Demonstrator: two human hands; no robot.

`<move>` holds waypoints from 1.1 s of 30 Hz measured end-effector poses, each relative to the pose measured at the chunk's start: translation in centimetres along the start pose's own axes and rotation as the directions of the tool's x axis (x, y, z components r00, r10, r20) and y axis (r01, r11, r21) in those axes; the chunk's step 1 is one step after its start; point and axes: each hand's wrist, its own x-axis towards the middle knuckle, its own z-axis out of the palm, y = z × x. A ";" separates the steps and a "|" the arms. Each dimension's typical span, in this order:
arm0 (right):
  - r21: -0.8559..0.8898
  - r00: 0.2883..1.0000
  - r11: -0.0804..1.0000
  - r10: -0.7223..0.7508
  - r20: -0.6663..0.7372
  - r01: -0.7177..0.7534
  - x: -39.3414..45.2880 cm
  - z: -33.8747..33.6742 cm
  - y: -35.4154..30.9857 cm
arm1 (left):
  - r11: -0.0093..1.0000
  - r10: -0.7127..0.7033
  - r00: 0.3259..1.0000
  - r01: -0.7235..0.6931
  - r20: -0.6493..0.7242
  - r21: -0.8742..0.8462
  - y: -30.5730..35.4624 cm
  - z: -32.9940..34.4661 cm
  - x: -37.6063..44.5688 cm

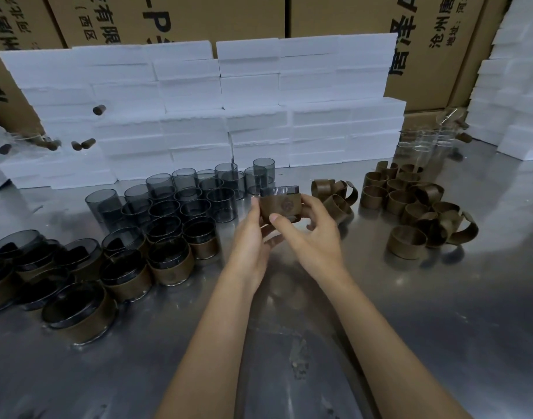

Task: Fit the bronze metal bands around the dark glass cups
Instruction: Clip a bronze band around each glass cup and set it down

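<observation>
Both hands hold one dark glass cup (278,190) above the steel table, with a bronze band (281,207) wrapped round it. My left hand (253,234) grips its left side and underside. My right hand (313,228) grips the right side, thumb pressed on the band's front. Several bare dark cups (192,195) stand behind and to the left. Several banded cups (171,264) stand at the near left. Loose bronze bands lie in a heap (416,204) to the right and a smaller heap (334,192) just right of my hands.
White foam blocks (229,116) are stacked like a wall along the back, with cardboard boxes (434,49) behind them. Several clear glass cups (422,143) stand at the back right. More foam (516,86) is piled at the far right. Bare steel table (289,343) lies under my forearms.
</observation>
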 end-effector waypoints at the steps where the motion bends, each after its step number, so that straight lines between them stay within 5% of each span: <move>1: -0.026 1.000 1.000 0.007 0.005 -0.007 0.0 0.1 0.2 | 0.998 0.033 0.999 -0.031 -0.034 0.063 0.1 -0.1 0.0; 6: -0.264 0.994 0.964 -0.012 0.110 0.041 -0.3 0.6 1.3 | 0.873 0.236 0.969 -0.178 -0.073 0.453 0.2 -0.2 -0.3; 9: -0.361 0.983 0.929 -0.011 0.184 0.079 -0.6 0.8 1.5 | 0.549 0.353 0.935 -0.184 -0.026 0.815 -0.6 -0.3 -0.2; 12: -0.394 0.963 0.912 -0.005 0.268 0.114 -0.5 1.0 1.8 | 0.169 0.508 0.860 -0.145 0.040 0.975 -0.5 -0.5 -0.6; 16: -0.374 0.960 0.917 -0.032 0.277 0.138 -0.4 1.1 2.0 | -0.035 0.617 0.786 -0.003 0.024 0.999 0.0 -0.8 -1.0; 22: -0.325 0.978 0.942 -0.016 0.206 0.084 0.0 1.5 2.6 | -0.128 0.605 0.794 0.171 -0.059 0.977 0.3 -0.8 -1.2; 33: -0.236 0.986 0.972 0.024 0.163 0.015 0.7 1.6 2.7 | -0.208 0.679 0.734 0.214 -0.017 0.954 1.3 -1.4 -0.7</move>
